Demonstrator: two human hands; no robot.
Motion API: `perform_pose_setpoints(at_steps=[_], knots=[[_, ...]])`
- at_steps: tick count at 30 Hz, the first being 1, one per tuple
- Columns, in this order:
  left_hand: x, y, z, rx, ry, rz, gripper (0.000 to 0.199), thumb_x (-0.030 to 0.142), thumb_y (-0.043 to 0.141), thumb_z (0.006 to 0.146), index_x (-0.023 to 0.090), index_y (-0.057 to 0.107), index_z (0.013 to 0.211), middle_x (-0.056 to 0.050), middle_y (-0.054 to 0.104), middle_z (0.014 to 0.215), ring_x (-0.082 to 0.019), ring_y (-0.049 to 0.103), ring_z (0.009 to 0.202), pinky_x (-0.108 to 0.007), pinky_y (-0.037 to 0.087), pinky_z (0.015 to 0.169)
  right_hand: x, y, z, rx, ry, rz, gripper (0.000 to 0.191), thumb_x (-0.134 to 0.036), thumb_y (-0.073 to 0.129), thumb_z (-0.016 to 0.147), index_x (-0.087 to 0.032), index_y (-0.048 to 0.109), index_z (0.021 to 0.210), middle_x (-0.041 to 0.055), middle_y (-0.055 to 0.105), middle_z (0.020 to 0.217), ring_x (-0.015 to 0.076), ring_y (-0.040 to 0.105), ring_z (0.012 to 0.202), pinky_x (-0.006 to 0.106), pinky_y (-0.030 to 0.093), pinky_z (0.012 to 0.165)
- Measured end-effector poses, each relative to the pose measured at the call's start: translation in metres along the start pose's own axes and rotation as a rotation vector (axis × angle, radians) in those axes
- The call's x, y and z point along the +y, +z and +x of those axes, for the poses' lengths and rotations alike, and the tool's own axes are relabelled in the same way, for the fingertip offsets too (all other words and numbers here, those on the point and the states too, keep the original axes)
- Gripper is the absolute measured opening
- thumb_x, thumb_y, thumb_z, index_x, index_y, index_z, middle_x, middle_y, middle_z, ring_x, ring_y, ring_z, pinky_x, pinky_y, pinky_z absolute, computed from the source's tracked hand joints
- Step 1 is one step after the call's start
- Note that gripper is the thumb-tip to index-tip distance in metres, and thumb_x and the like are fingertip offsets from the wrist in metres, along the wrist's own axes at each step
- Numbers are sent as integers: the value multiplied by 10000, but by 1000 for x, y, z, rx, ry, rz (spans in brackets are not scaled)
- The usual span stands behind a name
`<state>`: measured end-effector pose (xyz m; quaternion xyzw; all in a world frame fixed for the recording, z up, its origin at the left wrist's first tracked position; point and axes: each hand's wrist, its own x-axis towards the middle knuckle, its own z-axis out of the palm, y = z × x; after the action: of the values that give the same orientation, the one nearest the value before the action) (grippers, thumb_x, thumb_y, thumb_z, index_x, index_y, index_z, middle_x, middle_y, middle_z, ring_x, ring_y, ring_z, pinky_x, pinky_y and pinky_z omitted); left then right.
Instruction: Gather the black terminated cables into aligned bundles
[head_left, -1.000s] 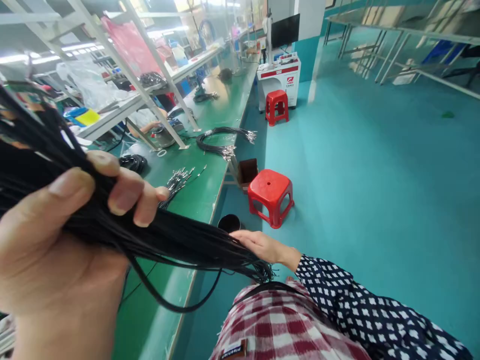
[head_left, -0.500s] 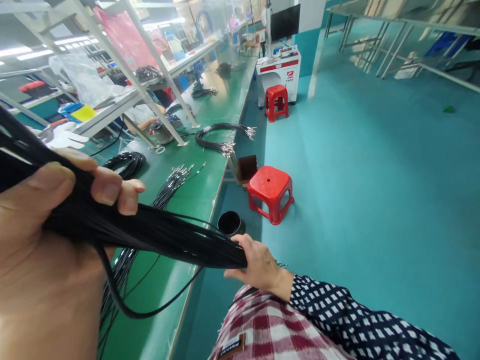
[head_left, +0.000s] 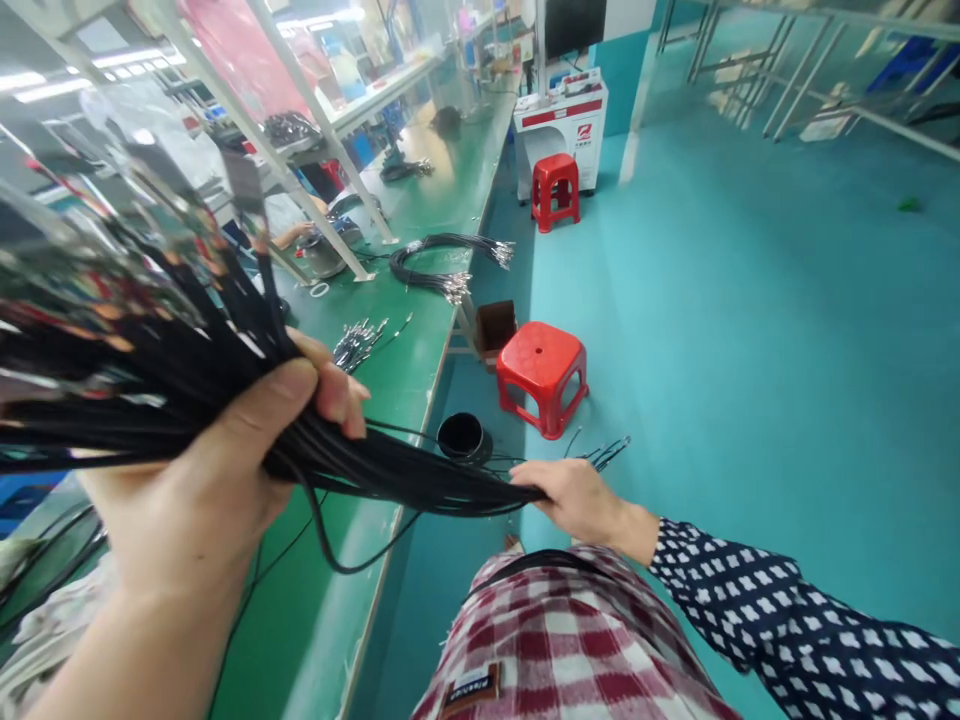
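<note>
One thick bundle of blk cables point(head_left: 420, 485) is up in the air, running L to R across the view, over the desk edge & in front of the body. L hand point(head_left: 217, 455) is clenched round it, thumb on top, fingers wrapped on the far side; forearm bare. Past that grip the cable ends point(head_left: 112, 300) fan out to the L w/ metal & coloured bits, too blurred to ID. A loose loop point(head_left: 337, 570) sags under the bundle. R hand point(head_left: 577, 495) pinches the narrow end, approx. level w/ the waist; thin tips point(head_left: 611, 455) stick out beyond it. R arm has a dark patterned sleeve point(head_left: 757, 590); red/white checked garment point(head_left: 570, 630) btwn the arms. Green desk point(head_left: 300, 630) on the L, w/ a 2nd cable bunch point(head_left: 358, 343), silver tips out, partly hidden behind L hand. Blk bin point(head_left: 481, 447) on the floor beside the desk, red stool point(head_left: 541, 352) near it, brown box point(head_left: 495, 330) just behind. Further along the desk: curved cable bundle point(head_left: 420, 275), both ends at the edge, then a metal pot point(head_left: 322, 258) behind the rack. Far off: white cart point(head_left: 562, 135), taller red stool point(head_left: 555, 185) in front, monitor point(head_left: 576, 25) above.
</note>
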<state>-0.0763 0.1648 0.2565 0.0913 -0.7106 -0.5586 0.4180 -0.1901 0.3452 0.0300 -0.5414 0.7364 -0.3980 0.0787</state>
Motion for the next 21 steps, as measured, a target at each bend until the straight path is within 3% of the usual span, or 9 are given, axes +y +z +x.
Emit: perform_pose_setpoints(at_steps=[2, 5, 8, 11, 13, 15, 18, 21], knots=[[-3, -1, -1, -49, 66, 39, 128, 29, 579, 661, 150, 548, 631, -37, 521, 658, -181, 513, 524, -367, 448, 464, 3, -17, -1, 113, 101, -18, 339, -85, 503, 774, -257, 599, 1049, -23, 626, 1078, 164, 591, 959, 303, 466, 865], [-10, -1, 0, -7, 88, 0, 139, 9, 574, 652, 141, 534, 633, -35, 504, 672, -171, 511, 541, -358, 456, 477, 11, -59, 1, 307, 194, -124, 243, -128, 488, 821, -239, 607, 1002, 6, 636, 1018, 192, 583, 946, 336, 451, 851], [-14, 1, 3, 17, 63, -67, 125, 5, 563, 651, 129, 555, 637, -38, 495, 682, -162, 507, 564, -349, 458, 496, 22, -73, 4, 292, 201, -200, 242, -117, 510, 810, -241, 602, 997, 11, 637, 996, 201, 577, 939, 354, 437, 846], [-14, 3, 7, 66, 40, -116, 82, 45, 541, 679, 109, 577, 643, -41, 467, 685, -143, 485, 578, -330, 449, 502, 30, -51, 6, 189, 207, -214, 218, -203, 594, 798, -236, 596, 1013, 26, 628, 999, 216, 563, 954, 371, 443, 839], [-14, 4, 10, 76, -14, -130, 77, 74, 526, 703, 99, 585, 661, -37, 450, 677, -134, 477, 588, -326, 454, 522, 26, -30, 6, 140, 185, -174, 308, -285, 642, 780, -234, 568, 1075, 41, 607, 1045, 232, 543, 994, 393, 442, 859], [-14, 3, 12, 91, -55, -141, 72, 77, 522, 707, 93, 584, 673, -36, 449, 678, -131, 474, 598, -331, 462, 547, 12, -13, 3, 156, 128, -61, 369, -300, 631, 793, -231, 523, 1138, 52, 574, 1097, 223, 520, 1034, 388, 437, 892], [-17, -1, 14, 140, -63, -158, 58, 63, 529, 683, 86, 566, 645, -40, 453, 678, -132, 470, 603, -319, 454, 539, -22, 7, 0, 193, -2, 150, 246, -272, 558, 847, -235, 545, 1089, 43, 571, 1034, 178, 543, 971, 329, 459, 867], [-20, -5, 15, 170, -59, -165, 47, 62, 547, 654, 89, 550, 615, -38, 449, 672, -127, 465, 601, -292, 447, 522, -51, 29, 9, 119, -103, 292, 254, -268, 523, 868, -237, 539, 1120, 35, 572, 1045, 145, 575, 867, 283, 486, 802]])
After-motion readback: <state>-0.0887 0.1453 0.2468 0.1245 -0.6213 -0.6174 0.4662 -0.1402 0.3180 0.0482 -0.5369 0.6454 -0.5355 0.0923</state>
